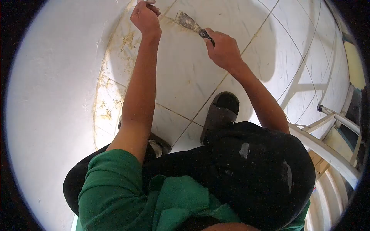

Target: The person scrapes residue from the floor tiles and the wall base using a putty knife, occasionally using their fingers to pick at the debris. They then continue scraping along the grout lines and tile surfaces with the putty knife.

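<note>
My right hand (225, 48) is wrapped round the dark handle of a putty knife (189, 22). The knife's wide blade is crusted with pale residue and points to the upper left, over the tiles. At the top edge of the view is my left hand (145, 18), close to the wall's foot. Its fingers are curled in and look greyish at the tips; whatever they hold, if anything, cannot be made out. Yellowish-brown residue (128, 40) lies on the floor tiles (181, 73) beside my left forearm, along the wall.
A white wall (54, 96) rises on the left. My slippered foot (221, 111) rests on the tiles between my arms, with black trousers bent at the knee. A metal frame with pale legs (327, 152) stands close on my right.
</note>
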A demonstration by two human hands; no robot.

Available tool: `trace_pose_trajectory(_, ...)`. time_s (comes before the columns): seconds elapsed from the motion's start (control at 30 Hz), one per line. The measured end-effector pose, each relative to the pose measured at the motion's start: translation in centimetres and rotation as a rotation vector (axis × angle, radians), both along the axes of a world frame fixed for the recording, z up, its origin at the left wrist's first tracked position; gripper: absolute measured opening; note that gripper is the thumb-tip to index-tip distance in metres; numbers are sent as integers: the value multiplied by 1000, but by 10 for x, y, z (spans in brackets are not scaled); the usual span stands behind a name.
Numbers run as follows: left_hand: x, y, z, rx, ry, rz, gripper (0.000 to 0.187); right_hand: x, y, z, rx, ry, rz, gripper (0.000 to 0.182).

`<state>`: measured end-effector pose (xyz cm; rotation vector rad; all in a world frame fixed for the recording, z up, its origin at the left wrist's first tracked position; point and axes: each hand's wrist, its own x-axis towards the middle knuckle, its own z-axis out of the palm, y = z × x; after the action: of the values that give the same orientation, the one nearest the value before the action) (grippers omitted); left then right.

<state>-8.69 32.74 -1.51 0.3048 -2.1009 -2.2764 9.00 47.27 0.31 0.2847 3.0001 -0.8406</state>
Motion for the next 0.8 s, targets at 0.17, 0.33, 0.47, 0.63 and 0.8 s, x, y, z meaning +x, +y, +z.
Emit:
trace_pose_trajectory(0.17, 0, -8, -4, 8, -15, -2, 45, 11, 9, -7, -123, 48, -105, 31)
trace_pose_trajectory(0.33, -2, -6, -7, -4, 2, -27, 45, 19, 3, -10, -146, 80, -61, 33)
trace_pose_trajectory(0.47, -4, -3, -8, 52, 18, -17, 45, 20, -9, -10, -256, 43, -66, 34)
trace_pose_trajectory(0.63, -3, -7, -5, 35, 1, -15, 45, 23, -15, -27, -169, 135, -148, 34)
trace_pose_trajectory(0.8, 2, -4, 1, -4, -28, -11, 45, 25, -13, -23, -321, 87, -114, 35)
